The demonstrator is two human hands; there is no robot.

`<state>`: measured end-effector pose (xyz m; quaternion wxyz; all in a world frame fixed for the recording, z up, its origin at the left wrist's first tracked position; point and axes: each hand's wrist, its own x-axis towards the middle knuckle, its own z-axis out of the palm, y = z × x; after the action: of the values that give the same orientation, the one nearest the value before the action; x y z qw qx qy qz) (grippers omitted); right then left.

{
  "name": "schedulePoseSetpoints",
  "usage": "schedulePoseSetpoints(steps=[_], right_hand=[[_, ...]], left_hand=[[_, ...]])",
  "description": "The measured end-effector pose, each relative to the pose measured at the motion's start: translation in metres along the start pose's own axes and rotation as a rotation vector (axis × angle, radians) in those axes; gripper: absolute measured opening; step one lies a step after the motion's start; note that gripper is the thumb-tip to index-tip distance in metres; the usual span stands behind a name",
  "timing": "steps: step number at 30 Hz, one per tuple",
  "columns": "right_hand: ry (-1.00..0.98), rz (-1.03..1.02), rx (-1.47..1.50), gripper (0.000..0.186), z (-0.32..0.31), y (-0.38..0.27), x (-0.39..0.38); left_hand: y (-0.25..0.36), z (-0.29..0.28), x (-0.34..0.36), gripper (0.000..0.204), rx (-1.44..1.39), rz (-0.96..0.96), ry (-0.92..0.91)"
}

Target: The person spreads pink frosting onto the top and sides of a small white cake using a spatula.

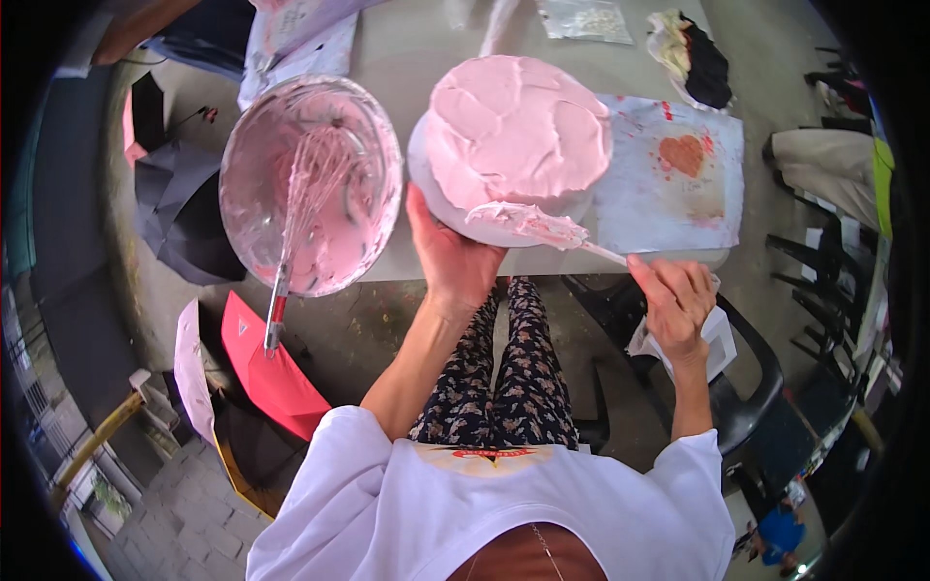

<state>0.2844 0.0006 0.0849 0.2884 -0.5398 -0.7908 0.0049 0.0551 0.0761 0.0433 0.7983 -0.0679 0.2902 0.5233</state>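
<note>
Grey tabletop (407, 39) carried your pink cake (518, 126) at its near edge. Your left hand (450, 257) cupped its board; your right hand (673, 300) clamped a loaded spatula (528, 223) against the side, mid-frosting. Next probably called for turning the board steadily.

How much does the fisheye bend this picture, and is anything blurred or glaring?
Head view: the grey table edge bows, corners go black. Even daylight, no glare. The pink frosted cake and glass mixing bowl look sharp; the frosting-laden spatula in the right hand is slightly soft.
</note>
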Motion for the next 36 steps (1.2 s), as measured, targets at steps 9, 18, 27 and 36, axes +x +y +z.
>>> schedulePoseSetpoints(steps=[9, 18, 27, 36], right_hand=[[-0.052, -0.028, -0.141, 0.047, 0.013, 0.010, -0.005], [-0.048, -0.010, -0.271, 0.043, -0.020, 0.025, -0.018], [0.063, -0.033, -0.183, 0.037, -0.031, 0.003, -0.012], [0.011, 0.072, -0.232, 0.039, 0.001, -0.014, -0.003]], left_hand=[[0.002, -0.007, 0.002, 0.077, 0.108, -0.051, 0.095], [0.001, -0.012, 0.005, 0.072, 0.008, -0.042, 0.081], [0.001, -0.009, 0.003, 0.073, 0.005, -0.038, 0.062], [-0.002, -0.003, 0.003, 0.077, 0.134, -0.056, 0.089]])
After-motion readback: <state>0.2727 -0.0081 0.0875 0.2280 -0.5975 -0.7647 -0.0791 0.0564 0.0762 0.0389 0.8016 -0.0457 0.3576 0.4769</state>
